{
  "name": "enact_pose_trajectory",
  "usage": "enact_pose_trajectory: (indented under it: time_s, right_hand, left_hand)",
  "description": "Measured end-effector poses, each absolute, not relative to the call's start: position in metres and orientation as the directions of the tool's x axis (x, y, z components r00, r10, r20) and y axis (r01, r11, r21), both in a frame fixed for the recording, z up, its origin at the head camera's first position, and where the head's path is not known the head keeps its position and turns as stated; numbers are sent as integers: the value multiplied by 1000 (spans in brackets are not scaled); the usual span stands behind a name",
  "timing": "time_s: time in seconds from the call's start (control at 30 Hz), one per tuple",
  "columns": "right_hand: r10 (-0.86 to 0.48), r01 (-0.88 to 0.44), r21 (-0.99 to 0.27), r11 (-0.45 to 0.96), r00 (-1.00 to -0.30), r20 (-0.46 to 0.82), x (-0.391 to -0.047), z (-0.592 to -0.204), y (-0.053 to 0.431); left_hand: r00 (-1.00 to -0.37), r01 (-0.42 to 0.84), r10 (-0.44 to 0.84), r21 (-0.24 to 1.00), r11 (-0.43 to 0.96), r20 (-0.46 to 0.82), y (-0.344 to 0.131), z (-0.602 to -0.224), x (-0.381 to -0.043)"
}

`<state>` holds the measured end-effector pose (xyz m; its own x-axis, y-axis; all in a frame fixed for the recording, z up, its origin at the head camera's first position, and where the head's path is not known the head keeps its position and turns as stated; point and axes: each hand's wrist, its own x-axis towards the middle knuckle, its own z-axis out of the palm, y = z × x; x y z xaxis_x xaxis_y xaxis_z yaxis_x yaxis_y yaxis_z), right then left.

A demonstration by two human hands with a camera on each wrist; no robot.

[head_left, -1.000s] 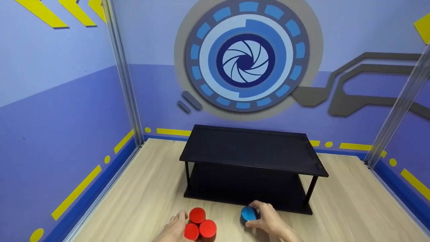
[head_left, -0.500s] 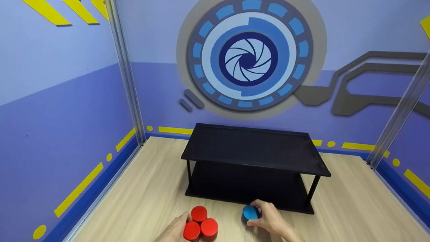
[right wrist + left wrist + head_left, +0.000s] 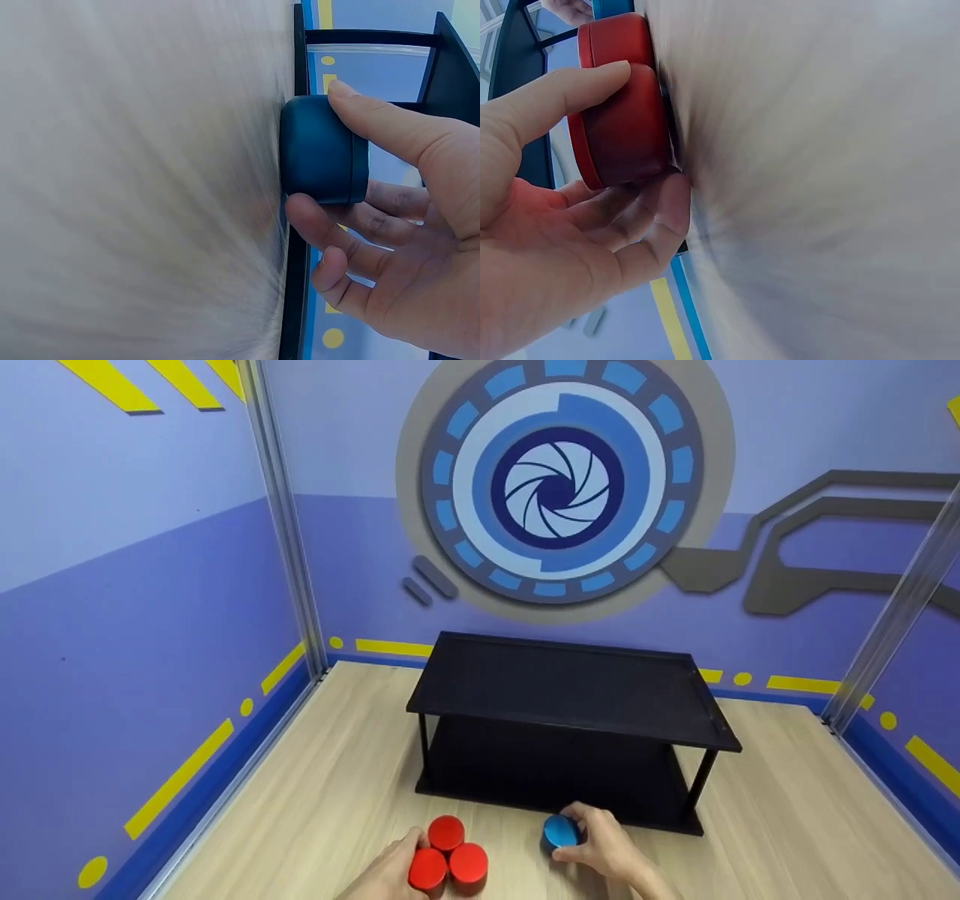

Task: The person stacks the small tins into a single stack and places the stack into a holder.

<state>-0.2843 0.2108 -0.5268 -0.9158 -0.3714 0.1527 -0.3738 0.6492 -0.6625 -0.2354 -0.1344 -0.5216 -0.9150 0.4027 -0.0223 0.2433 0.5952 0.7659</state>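
Three small red tins stand in a tight cluster on the table: a front-left tin (image 3: 428, 868), a back tin (image 3: 446, 834) and a right-hand tin (image 3: 469, 864). My left hand (image 3: 391, 871) holds the front-left one, the thumb on one side and the fingers (image 3: 676, 206) curled at the other. To the right, a blue tin (image 3: 560, 832) sits upright near the shelf's front edge. My right hand (image 3: 606, 846) grips it between thumb and fingers; in the right wrist view the blue tin (image 3: 321, 150) shows its smooth side and lid rim.
A black two-tier shelf (image 3: 570, 686) stands behind the tins, its lower board (image 3: 540, 769) just above the table. Blue walls with metal corner posts (image 3: 289, 532) enclose the wooden table (image 3: 300, 810) at the back and sides.
My left fingers have drawn in around the front-left red tin, which has shifted slightly leftward from the other two. My right hand keeps its hold on the blue tin. The head view has tilted slightly.
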Motion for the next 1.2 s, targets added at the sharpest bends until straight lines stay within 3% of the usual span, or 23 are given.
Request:
enact_pose_trajectory:
  time_s: [0.27, 0.53, 1.2]
  right_hand:
    - [-371, -371, -683, 629, -915, 156, -285, -528, 213]
    - [-361, -348, -701, 622, -922, 137, -284, -530, 214]
    - [-359, -358, -714, 602, -920, 158, -285, -530, 213]
  left_hand:
    - [-910, 311, 411, 739, 598, 51, -134, -508, -233]
    - [-933, 226, 359, 753, 618, -15, -127, -490, -236]
    - [-891, 401, 435, 667, 628, 127, -84, -477, -264]
